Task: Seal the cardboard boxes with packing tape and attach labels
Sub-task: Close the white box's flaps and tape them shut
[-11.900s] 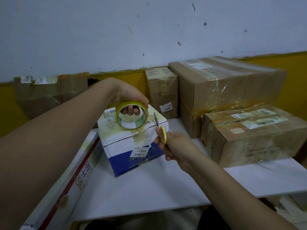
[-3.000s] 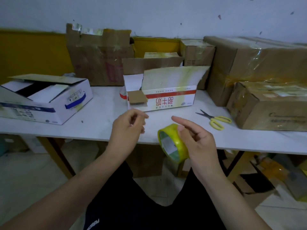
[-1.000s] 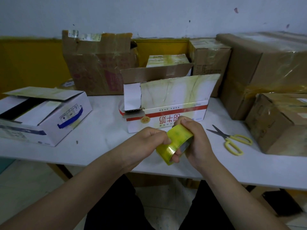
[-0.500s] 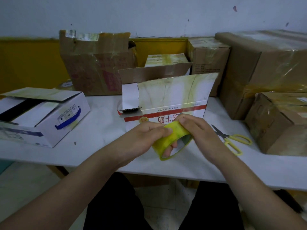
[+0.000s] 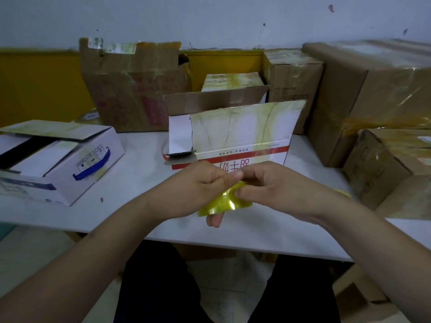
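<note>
- Grip, left hand (image 5: 198, 185): my fingers are curled round the roll of yellow packing tape (image 5: 224, 202), with one fingertip showing below the roll's lower edge.
- Grip, right hand (image 5: 275, 187): my thumb and forefinger are closed in a narrow pinch at the roll's top edge. I judge that I am picking for the loose tape end; no free strip shows yet.
- Location of the roll: held above the near edge of the white table (image 5: 140, 159), just in front of the white box with the red stripe (image 5: 233, 145).
- Status of that box: its long flap stands upright and a short flap at the left is raised. It is open and unsealed.
- Status of the white and blue box (image 5: 58, 159), at the left of the table: its top flaps lie loose with a dark gap between them. I judge it unsealed as well.
- Status of the brown boxes at the right (image 5: 373, 89): glossy tape wraps them, and they appear sealed. Whether they bear labels cannot be confirmed from here.
- Tall brown carton at the far side (image 5: 130, 89): its top flaps stand open.
- Scissors: only a yellow sliver (image 5: 342, 192) shows past my right wrist; I cannot identify it with certainty.
- Remaining work, as judged: free the tape end, close the flaps of the striped box, tape the seam, cut the strip, attach a label, then repeat for the other open boxes.
</note>
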`<control>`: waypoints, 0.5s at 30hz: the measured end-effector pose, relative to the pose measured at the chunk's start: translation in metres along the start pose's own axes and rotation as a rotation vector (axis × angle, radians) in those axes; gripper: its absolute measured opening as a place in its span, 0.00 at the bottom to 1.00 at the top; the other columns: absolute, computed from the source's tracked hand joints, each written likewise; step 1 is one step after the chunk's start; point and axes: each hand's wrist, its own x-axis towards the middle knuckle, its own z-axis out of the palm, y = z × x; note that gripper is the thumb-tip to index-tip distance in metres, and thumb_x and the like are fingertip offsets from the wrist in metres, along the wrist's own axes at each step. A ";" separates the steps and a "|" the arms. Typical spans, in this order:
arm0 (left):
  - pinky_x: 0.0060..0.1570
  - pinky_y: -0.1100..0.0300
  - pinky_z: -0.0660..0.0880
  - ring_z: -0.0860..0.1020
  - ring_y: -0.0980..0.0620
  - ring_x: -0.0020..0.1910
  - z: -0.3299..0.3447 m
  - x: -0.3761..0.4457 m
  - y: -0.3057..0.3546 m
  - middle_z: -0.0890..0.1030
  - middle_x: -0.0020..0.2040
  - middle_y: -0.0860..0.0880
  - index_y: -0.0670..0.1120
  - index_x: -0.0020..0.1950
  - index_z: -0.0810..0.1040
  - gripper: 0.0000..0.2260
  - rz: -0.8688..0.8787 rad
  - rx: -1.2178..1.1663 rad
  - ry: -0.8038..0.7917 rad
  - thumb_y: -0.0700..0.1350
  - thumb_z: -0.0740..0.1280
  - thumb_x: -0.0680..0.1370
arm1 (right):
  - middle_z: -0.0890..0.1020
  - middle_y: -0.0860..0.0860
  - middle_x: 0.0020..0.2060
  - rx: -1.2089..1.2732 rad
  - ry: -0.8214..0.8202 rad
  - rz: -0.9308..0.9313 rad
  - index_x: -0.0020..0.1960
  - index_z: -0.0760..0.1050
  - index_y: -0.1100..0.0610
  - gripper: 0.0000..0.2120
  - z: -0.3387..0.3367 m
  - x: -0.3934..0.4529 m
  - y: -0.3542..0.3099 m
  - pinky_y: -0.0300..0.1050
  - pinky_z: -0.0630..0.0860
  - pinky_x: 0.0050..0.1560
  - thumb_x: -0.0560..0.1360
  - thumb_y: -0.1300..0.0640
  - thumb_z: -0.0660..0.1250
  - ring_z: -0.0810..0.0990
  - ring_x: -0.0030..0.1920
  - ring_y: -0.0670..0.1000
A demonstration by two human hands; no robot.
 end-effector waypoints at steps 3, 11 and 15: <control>0.46 0.56 0.82 0.85 0.48 0.36 0.000 0.001 -0.001 0.85 0.36 0.46 0.45 0.44 0.82 0.24 -0.033 -0.087 0.054 0.57 0.53 0.83 | 0.78 0.42 0.50 -0.180 0.463 -0.056 0.50 0.75 0.46 0.13 0.013 -0.003 0.007 0.38 0.78 0.48 0.69 0.45 0.74 0.78 0.48 0.42; 0.47 0.47 0.82 0.85 0.49 0.33 0.010 0.007 -0.002 0.85 0.34 0.48 0.40 0.47 0.81 0.25 -0.017 0.017 0.173 0.55 0.51 0.86 | 0.79 0.43 0.34 -0.277 0.631 -0.150 0.40 0.78 0.50 0.05 0.031 -0.007 0.006 0.33 0.73 0.42 0.74 0.53 0.71 0.77 0.43 0.42; 0.47 0.54 0.82 0.84 0.55 0.33 0.015 0.007 0.000 0.86 0.35 0.50 0.44 0.45 0.81 0.24 -0.030 0.121 0.155 0.55 0.50 0.86 | 0.75 0.44 0.31 -0.445 0.484 -0.146 0.38 0.73 0.50 0.08 0.026 -0.005 0.003 0.32 0.69 0.37 0.75 0.55 0.66 0.74 0.36 0.43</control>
